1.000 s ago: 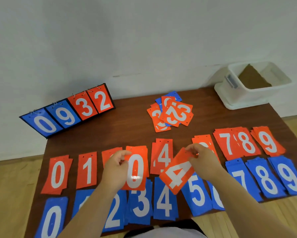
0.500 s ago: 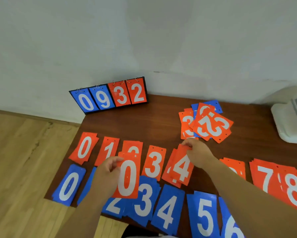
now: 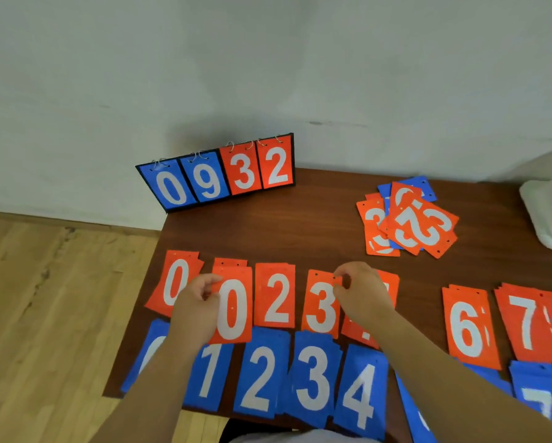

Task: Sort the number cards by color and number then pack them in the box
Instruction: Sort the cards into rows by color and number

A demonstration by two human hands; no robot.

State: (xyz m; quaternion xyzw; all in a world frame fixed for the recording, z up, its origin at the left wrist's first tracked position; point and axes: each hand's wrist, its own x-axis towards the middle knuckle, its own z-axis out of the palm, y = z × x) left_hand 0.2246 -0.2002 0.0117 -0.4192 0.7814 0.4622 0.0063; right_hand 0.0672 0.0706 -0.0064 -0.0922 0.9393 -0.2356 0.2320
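My left hand [image 3: 196, 310] pinches a red 0 card [image 3: 233, 311] by its left edge, above the red 1 pile [image 3: 230, 262], which it mostly hides. My right hand [image 3: 361, 294], fingers curled, lies over the red 4 pile [image 3: 388, 284] and holds the red 4 card there. Sorted red piles run 0 [image 3: 175, 282], 2 [image 3: 276, 297], 3 [image 3: 319, 306], 6 [image 3: 469, 327], 7 [image 3: 524, 324]. In front lies a blue row 1 [image 3: 210, 375], 2 [image 3: 262, 378], 3 [image 3: 314, 378], 4 [image 3: 361, 391]. A mixed unsorted pile [image 3: 409, 222] sits at the back right.
A flip scoreboard [image 3: 220, 174] reading 0 9 3 2 leans against the wall at the back left of the brown table [image 3: 268, 228]. Part of the white box [image 3: 549, 215] shows at the right edge. Wooden floor lies to the left.
The camera view swung left. My right hand brought the red 4 card down onto the red 4 pile. My left hand carried the red 0 card leftward, toward the red 0 pile.
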